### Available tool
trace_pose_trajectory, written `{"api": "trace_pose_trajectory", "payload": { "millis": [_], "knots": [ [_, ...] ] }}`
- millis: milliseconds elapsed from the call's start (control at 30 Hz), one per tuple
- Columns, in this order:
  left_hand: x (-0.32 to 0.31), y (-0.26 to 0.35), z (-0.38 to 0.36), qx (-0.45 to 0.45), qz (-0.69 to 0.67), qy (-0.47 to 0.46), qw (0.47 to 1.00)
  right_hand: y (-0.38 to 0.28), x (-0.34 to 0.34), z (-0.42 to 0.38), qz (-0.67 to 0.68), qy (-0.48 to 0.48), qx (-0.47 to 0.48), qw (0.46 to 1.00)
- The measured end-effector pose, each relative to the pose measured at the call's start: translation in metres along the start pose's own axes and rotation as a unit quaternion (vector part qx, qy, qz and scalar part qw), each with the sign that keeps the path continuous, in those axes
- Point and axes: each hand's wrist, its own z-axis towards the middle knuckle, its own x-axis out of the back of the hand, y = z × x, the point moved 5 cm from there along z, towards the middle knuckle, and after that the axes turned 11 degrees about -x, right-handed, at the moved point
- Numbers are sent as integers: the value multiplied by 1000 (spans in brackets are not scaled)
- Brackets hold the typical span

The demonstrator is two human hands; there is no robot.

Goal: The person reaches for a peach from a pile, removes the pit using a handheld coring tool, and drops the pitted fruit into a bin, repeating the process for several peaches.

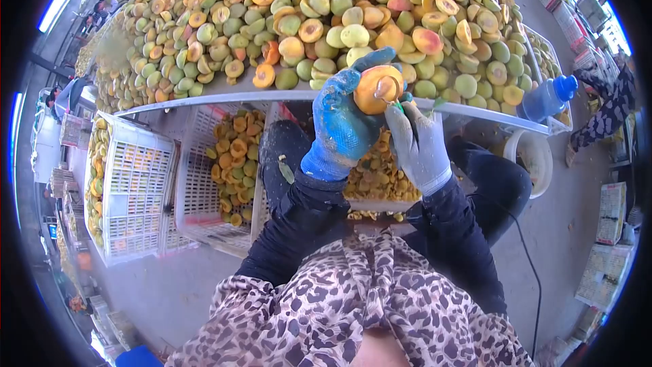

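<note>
My left hand, in a blue glove, is closed round a halved orange fruit, its cut face turned toward me. My right hand, in a pale grey glove, is closed beside it, holding a small tool with a thin metal loop that lies against the cut face. Both hands are over the front edge of a table heaped with fruit halves. Beneath my hands, a crate between my legs holds more orange halves.
White crates with fruit stand to the left. A blue bottle lies at the table's right corner above a white bucket. A black cable runs along the floor at right. Another person is at far right.
</note>
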Motion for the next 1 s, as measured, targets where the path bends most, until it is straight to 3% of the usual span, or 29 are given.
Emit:
{"api": "trace_pose_trajectory", "payload": {
  "millis": [100, 167, 233, 367, 433, 500, 567, 633, 667, 700, 733, 767, 800, 833, 867, 933, 967, 1000],
  "knots": [
    [3, 1, -9, 33, -38, -55, 997, -2, -2, -11, -32, 15, 32, 999],
    [-2, 8, -12, 48, -41, -24, 998, -2, -5, -18, 20, -26, 29, 999],
    [-1, 5, -14, 128, -62, 23, 990, -7, -1, -21, 2, -37, 23, 999],
    [12, -7, -21, 28, 4, 154, 988, -7, -2, -25, -55, -75, -3, 996],
    [8, -10, -18, 22, -25, 132, 991, 1, -3, -26, -52, -38, 70, 995],
    [4, -13, -22, 3, 35, 141, 989, -2, 0, -28, -47, -68, 7, 997],
    [-1, -15, -26, -30, 52, 99, 993, -3, 6, -28, 16, -76, 3, 997],
    [-1, -18, -26, -15, 81, -6, 997, 12, 9, -34, 76, -144, -189, 968],
    [3, -11, -24, -21, 259, -41, 965, 20, 11, -32, 44, -126, -110, 985],
    [5, -4, -22, -27, 258, -49, 964, 28, 11, -30, 13, -105, -33, 994],
    [0, 1, -22, -20, 264, -122, 956, 27, 12, -33, -53, -95, -11, 994],
    [-5, 1, -24, -11, 270, -190, 944, 25, 11, -34, -52, -93, -8, 994],
    [-7, -1, -24, -13, 273, -192, 943, 25, 6, -35, 9, -119, -40, 992],
    [-5, -6, -23, -10, 220, -125, 967, 22, 2, -37, 70, -146, -73, 984],
    [-3, -12, -24, -7, 167, -56, 984, 17, -1, -44, 133, -196, -212, 948],
    [-5, -17, -24, 17, 82, 73, 994, 9, 1, -45, 129, -216, -227, 941],
    [-2, -16, -23, 13, 84, 75, 994, 8, 3, -45, 120, -233, -242, 934],
    [-4, -15, -22, -3, 132, 1, 991, 6, 6, -44, 92, -246, -221, 939]
  ]
}}
